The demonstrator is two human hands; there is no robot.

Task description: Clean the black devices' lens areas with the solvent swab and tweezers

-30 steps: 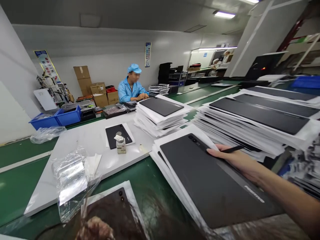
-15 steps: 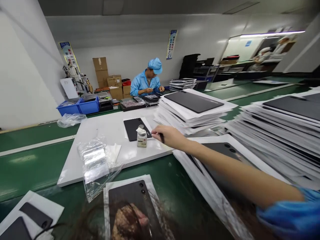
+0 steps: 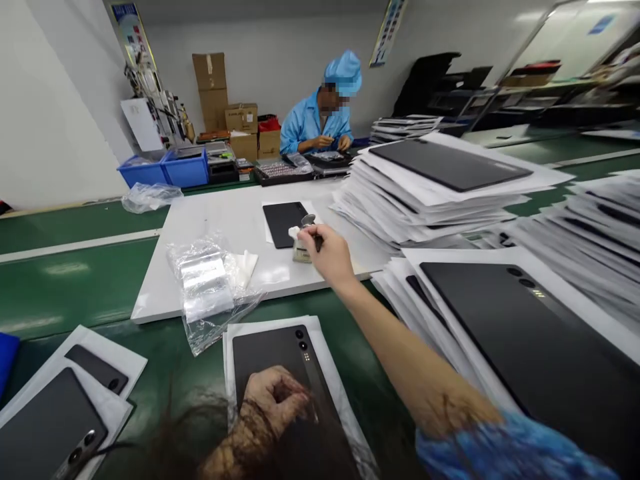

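My right hand (image 3: 327, 257) reaches forward over the white board (image 3: 220, 220), fingers pinched on a thin dark pen-like tool, its tip at the small bottle (image 3: 301, 248) beside a dark tablet back cover (image 3: 283, 223). My left hand (image 3: 273, 403) rests closed on another dark cover (image 3: 280, 363) that lies on white paper near the front edge; strands of hair partly hide the hand. What the left fingers hold, if anything, is hidden.
Tall stacks of covers between paper sheets (image 3: 440, 183) fill the right side. A crumpled clear plastic bag (image 3: 207, 290) lies on the board. More covers (image 3: 60, 413) sit at the lower left. A co-worker in blue (image 3: 325, 113) works at the far bench beside blue bins (image 3: 165, 170).
My right hand left the stack at the right and swung left and forward to the small bottle, still with the tool. The view dropped, so my left hand shows on the near cover.
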